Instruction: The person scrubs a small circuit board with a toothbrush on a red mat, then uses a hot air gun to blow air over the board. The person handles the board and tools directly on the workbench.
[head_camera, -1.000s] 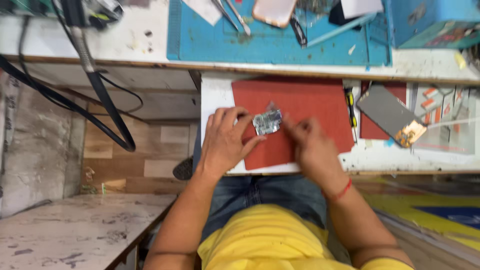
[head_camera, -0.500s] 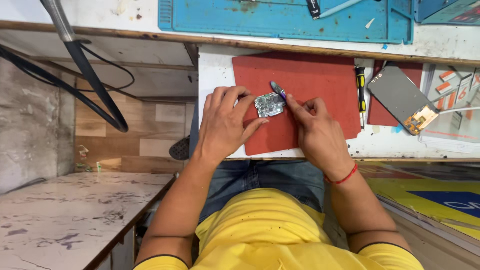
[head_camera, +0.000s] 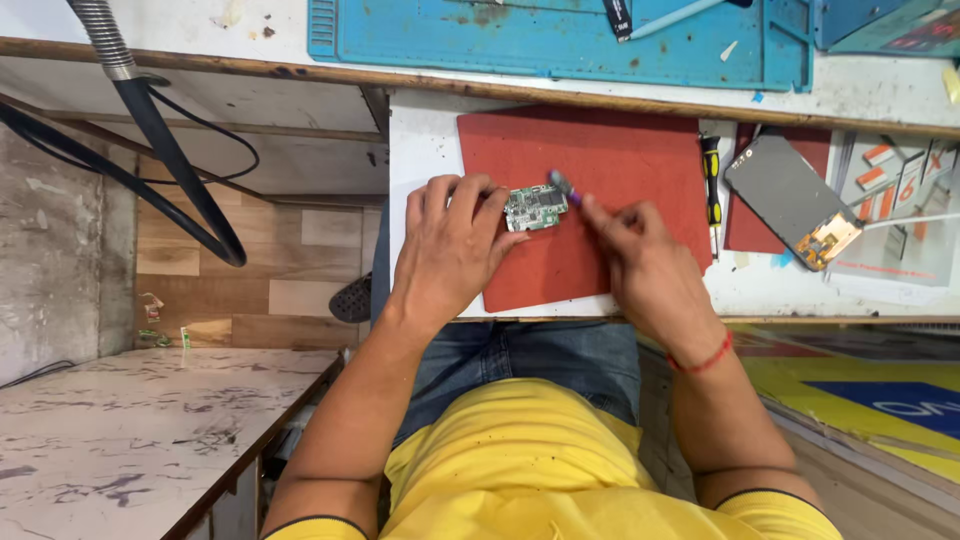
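A small green circuit board (head_camera: 535, 208) lies on a red mat (head_camera: 620, 170) on the white pull-out shelf (head_camera: 420, 150). My left hand (head_camera: 450, 245) rests on the mat with its fingertips pinning the board's left edge. My right hand (head_camera: 640, 260) holds a thin purple-tipped tool (head_camera: 565, 187), its tip against the board's right side. A red thread is tied around my right wrist.
A black-and-yellow screwdriver (head_camera: 711, 185) lies along the mat's right edge. A phone screen assembly (head_camera: 790, 200) sits to the right on a second red mat. A blue work mat (head_camera: 560, 40) covers the upper bench. Black hoses (head_camera: 160, 160) hang at left.
The view has shifted and drawn closer. Both hands stay on the board; my right hand has moved slightly right, with the tool's tip still at the board's edge.
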